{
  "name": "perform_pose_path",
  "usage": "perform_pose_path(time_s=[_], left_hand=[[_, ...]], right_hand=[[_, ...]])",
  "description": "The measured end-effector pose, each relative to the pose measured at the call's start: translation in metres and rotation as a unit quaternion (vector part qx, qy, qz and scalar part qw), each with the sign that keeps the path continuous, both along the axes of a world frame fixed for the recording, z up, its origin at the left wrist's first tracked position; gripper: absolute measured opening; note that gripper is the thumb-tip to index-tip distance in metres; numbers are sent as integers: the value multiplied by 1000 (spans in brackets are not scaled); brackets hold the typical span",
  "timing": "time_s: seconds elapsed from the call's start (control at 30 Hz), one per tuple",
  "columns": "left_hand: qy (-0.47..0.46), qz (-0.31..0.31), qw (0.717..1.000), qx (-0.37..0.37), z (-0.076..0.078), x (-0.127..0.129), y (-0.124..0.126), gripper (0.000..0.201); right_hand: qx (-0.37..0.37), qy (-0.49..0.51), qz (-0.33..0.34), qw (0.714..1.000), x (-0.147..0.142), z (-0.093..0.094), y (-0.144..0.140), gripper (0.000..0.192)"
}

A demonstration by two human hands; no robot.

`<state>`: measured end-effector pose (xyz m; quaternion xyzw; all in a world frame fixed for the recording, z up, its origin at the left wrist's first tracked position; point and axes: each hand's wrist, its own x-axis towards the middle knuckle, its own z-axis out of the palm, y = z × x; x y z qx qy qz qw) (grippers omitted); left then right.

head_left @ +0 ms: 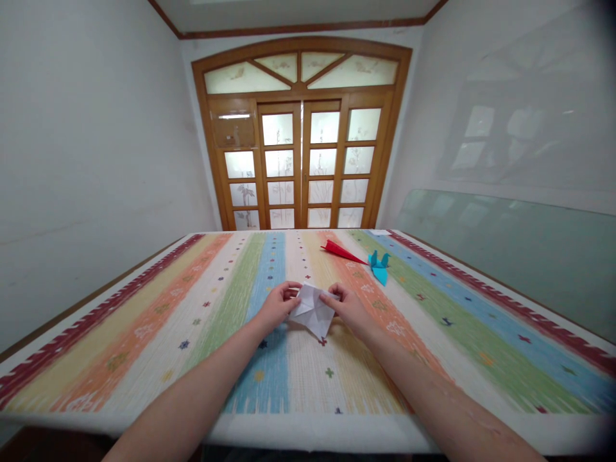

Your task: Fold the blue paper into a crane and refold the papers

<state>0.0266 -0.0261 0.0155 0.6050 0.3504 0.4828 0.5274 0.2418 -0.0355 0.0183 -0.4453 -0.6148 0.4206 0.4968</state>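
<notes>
A creased white sheet of paper [314, 309], partly folded into a pointed shape, is held just above the striped tablecloth [202, 321] near the table's middle. My left hand [278, 304] pinches its left edge and my right hand [349, 308] pinches its right edge, fingers curled on the paper. The paper's lower tip points toward me.
A red folded paper shape [341, 252] and a blue folded paper crane [379, 265] lie farther back, right of centre. A glass panel [505, 244] leans along the right wall. Wooden glazed doors [301, 167] stand beyond the table's far edge.
</notes>
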Motion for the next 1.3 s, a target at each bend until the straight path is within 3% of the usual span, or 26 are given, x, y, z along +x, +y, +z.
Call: perform_pose_path(time_s=[0.13, 0.23, 0.37, 0.6, 0.9, 1.1, 1.3], left_hand=[[-10, 2, 1000, -8, 0, -1, 0, 60], [7, -15, 1000, -3, 2, 1, -3, 50], [46, -50, 997, 32, 3, 5, -7, 33], [102, 5, 992, 68, 3, 8, -10, 33], [129, 12, 991, 28, 3, 10, -14, 33], [79, 32, 996, 9, 6, 9, -13, 35], [-1, 58, 998, -19, 5, 5, -9, 37]], right_hand=[[-1, 26, 16, 1000, -4, 2, -4, 38], [-2, 20, 22, 1000, -6, 5, -7, 46], [5, -28, 32, 999, -7, 8, -11, 38], [38, -47, 44, 997, -8, 7, -10, 27], [87, -120, 20, 989, -8, 11, -12, 22], [-6, -11, 49, 999, -9, 9, -13, 35], [-108, 79, 100, 986, -9, 9, -14, 39]])
